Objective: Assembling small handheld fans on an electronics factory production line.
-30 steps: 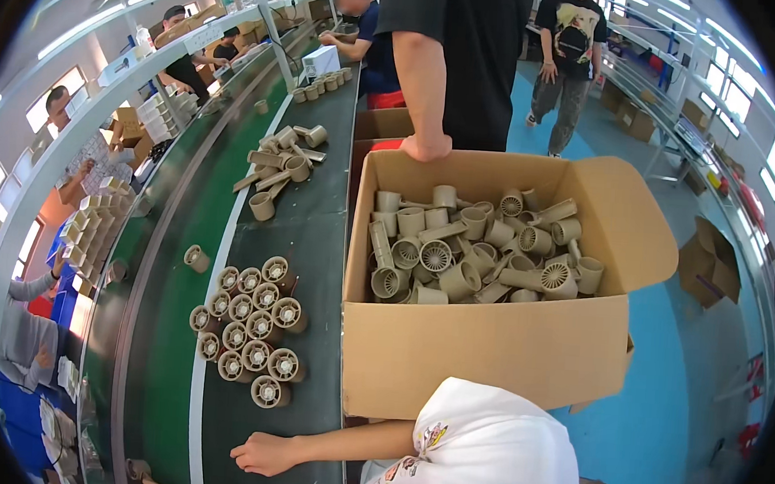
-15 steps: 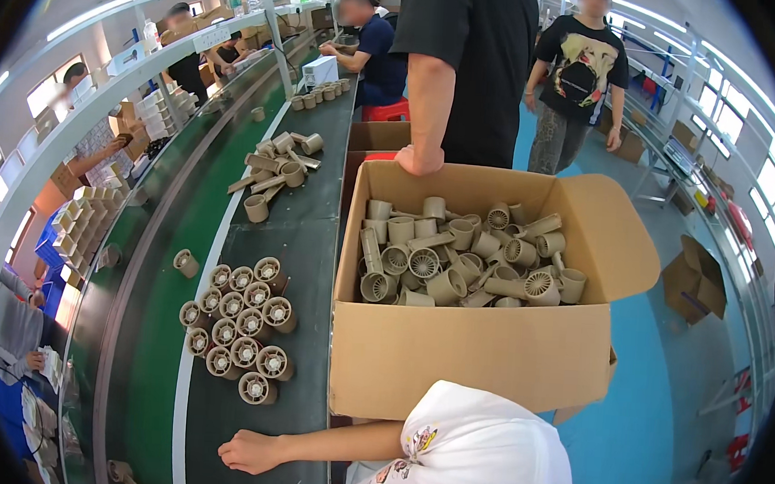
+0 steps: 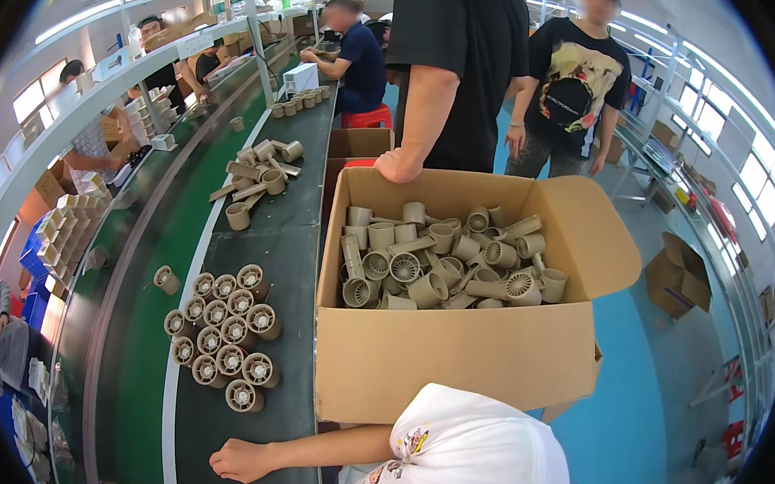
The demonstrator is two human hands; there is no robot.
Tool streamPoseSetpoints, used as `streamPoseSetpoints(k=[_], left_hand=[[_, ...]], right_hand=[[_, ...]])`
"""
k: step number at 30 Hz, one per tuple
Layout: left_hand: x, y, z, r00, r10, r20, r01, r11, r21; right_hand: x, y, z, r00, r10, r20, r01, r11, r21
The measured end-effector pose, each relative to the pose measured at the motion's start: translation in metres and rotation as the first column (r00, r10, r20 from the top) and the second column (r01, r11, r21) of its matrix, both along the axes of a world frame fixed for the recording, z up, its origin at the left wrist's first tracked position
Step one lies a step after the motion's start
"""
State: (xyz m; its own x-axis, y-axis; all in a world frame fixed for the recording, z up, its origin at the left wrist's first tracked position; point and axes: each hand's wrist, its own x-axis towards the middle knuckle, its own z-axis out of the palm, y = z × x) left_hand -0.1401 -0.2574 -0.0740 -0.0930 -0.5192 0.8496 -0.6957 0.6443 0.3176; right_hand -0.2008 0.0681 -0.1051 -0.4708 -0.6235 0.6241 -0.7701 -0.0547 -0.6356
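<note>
My right hand [image 3: 241,460] rests on the dark green work surface [image 3: 283,422] at the lower left, its forearm reaching in from a white sleeve. The fingers are curled in, and nothing shows in them. Just beyond it, several beige plastic cylinders [image 3: 234,331] with spoked, white-centred ends stand in a close cluster. Farther up lies a loose pile of beige cups with flat handles [image 3: 273,182]. To the right, an open cardboard box [image 3: 451,361] holds many similar handled parts [image 3: 429,290], some with grilled ends. My left hand is out of view.
A green conveyor belt [image 3: 136,360] runs away along the left, carrying a lone beige cylinder [image 3: 166,280]. Behind the box a person in black [image 3: 455,78] rests a hand on its rim. Another person [image 3: 575,85] stands at the right. An open carton [image 3: 678,276] sits on the blue floor.
The whole view has shifted slightly, moving the conveyor and box left in the picture. The person in the printed shirt has come closer. My right hand stays curled on the same surface.
</note>
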Motion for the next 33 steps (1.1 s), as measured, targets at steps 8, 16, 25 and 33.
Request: streamPoseSetpoints(k=[8, 16, 25, 33], left_hand=[[0.002, -0.025, -0.024, 0.991, 0.132, -0.012, -0.131, 0.966, -0.222], [0.012, -0.041, -0.023, 0.985, -0.148, 0.086, 0.120, 0.955, 0.271], [0.023, -0.053, -0.025, 0.982, -0.075, 0.176, 0.029, 0.969, 0.247], [0.025, -0.083, -0.047, 0.993, -0.041, 0.110, 0.016, 0.977, 0.214]], right_hand=[[0.000, -0.002, -0.001, 1.000, 0.008, -0.009, -0.007, 1.000, 0.008], [-0.002, 0.000, -0.001, 0.998, 0.049, -0.051, -0.047, 0.998, 0.037], [-0.002, 0.001, -0.003, 0.997, 0.034, -0.073, -0.032, 0.999, 0.025], [0.001, 0.006, 0.007, 1.000, -0.003, -0.013, 0.004, 0.998, 0.063]])
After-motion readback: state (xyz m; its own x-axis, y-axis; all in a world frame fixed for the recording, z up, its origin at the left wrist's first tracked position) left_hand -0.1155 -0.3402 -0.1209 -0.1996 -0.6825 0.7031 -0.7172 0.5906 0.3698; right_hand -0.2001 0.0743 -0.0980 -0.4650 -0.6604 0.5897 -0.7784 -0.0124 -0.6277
